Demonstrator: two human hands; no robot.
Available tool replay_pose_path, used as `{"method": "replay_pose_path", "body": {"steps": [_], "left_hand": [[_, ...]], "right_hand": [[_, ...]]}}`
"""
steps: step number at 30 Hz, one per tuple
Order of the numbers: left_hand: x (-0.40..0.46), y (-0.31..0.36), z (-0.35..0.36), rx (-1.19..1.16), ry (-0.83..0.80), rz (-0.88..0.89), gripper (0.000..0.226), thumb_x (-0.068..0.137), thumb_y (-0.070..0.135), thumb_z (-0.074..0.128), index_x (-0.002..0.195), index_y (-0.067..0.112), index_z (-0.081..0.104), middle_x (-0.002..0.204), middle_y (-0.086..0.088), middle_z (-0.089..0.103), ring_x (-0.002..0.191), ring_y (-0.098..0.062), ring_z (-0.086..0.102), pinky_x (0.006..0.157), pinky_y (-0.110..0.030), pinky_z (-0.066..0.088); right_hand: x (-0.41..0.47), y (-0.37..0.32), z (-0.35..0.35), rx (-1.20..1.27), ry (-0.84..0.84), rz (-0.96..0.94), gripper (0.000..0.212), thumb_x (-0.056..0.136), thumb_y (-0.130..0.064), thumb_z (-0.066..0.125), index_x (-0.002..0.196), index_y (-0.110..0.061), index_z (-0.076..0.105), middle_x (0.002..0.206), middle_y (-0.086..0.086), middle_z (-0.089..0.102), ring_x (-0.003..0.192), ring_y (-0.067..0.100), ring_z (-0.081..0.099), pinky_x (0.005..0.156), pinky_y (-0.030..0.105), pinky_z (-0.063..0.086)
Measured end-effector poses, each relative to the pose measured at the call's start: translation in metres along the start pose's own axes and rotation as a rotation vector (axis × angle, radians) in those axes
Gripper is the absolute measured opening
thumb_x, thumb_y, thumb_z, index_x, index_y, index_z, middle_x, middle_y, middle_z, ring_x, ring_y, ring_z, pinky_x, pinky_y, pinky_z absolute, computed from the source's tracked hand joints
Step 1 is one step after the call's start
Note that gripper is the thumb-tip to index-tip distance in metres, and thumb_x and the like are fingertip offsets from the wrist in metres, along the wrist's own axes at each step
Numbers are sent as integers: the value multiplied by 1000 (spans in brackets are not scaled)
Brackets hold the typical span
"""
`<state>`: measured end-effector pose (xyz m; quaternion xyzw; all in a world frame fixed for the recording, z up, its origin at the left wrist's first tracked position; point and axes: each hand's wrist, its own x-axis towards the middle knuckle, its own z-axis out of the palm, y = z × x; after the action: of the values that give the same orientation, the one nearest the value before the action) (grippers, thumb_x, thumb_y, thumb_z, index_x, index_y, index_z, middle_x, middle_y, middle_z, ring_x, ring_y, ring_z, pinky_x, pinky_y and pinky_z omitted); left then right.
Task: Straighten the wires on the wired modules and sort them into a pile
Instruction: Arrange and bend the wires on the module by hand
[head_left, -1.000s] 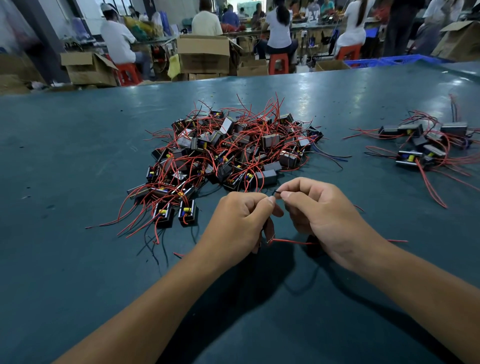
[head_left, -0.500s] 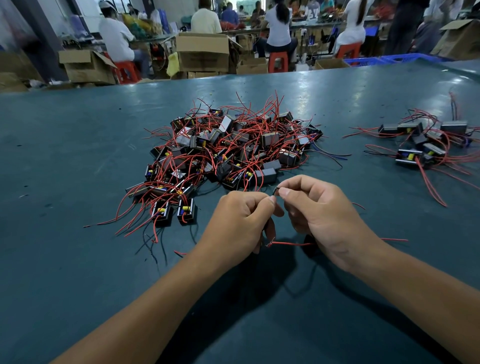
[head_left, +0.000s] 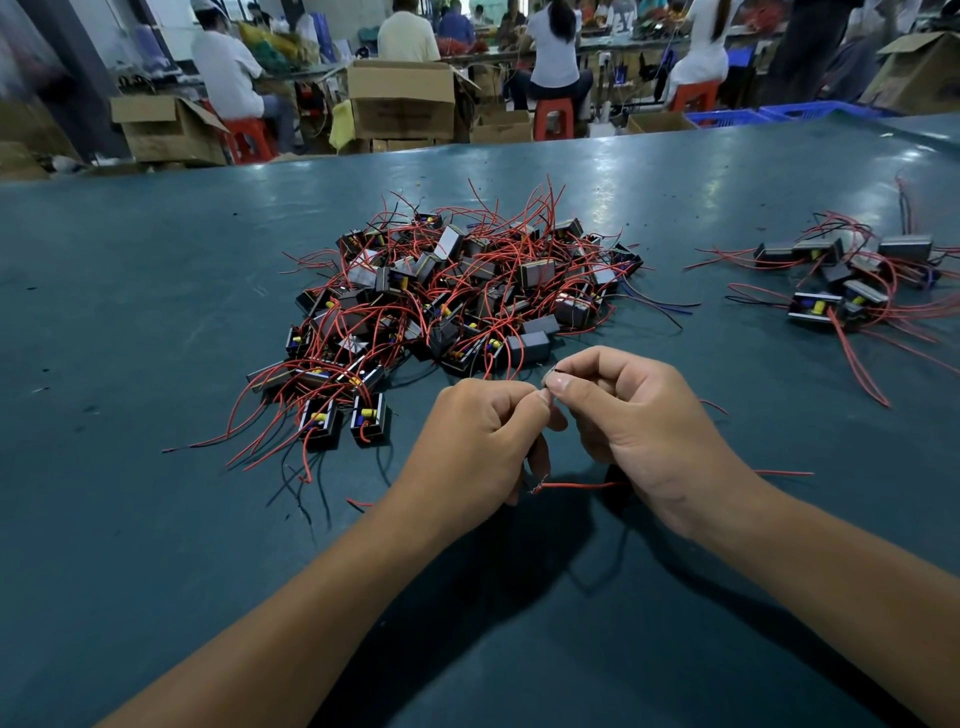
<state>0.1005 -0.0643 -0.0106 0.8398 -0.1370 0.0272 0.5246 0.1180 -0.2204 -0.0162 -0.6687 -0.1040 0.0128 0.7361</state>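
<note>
Just before the tangled heap (head_left: 452, 296), left hand (head_left: 475, 447) and right hand (head_left: 639, 421) pinch a thin wire end (head_left: 551, 375); best drawn taut, gently.

We see both forearms bare, the left hand (head_left: 475, 447) and right hand (head_left: 641, 426) apparently ungloved, nails short.

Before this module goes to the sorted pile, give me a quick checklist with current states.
1. Left hand grips a wire: ok.
2. Right hand pinches the wire end at its fingertips: ok.
3. Red wire below the hands straight: ok over the stretch that shows.
4. Module in hand visible: cannot tell, hidden behind the hands.
5. Sorted pile at right within clear table path: ok.
6. Big pile apart from the hands: ok.
</note>
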Motion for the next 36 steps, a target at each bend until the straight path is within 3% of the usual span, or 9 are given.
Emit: {"method": "replay_pose_path", "body": {"steps": [9,29,33,36], "left_hand": [[0,0,-2,-20,12,-15,35,105,22,47,84,11,73,59,-5,68,36,-13,53,40,-20,41],[-1,4,1,11,16,28,32,102,20,51,79,12,71,61,-2,69,39,-16,58,40,-24,44],[1,6,-11,83,187,143,16,89,27,59,84,19,72,73,7,69,52,-15,61,50,-28,49],[1,12,-23,205,174,295,8,89,26,66,88,20,71,77,15,61,64,-7,53,58,-11,37]], "right_hand": [[-1,-3,1,-46,1,10,20,99,-21,56,85,-10,66,53,-5,45,44,5,33,41,16,28],[-2,-2,0,18,-9,-26,11,93,-7,63,83,-9,65,53,-6,58,42,1,43,40,12,31],[-1,-2,-3,-57,-34,-130,12,93,-3,62,82,-8,64,48,-12,48,42,0,36,43,10,30],[-2,-5,-5,-187,-95,-205,10,93,-7,65,83,-9,66,53,-6,48,48,4,37,47,14,30]]}}
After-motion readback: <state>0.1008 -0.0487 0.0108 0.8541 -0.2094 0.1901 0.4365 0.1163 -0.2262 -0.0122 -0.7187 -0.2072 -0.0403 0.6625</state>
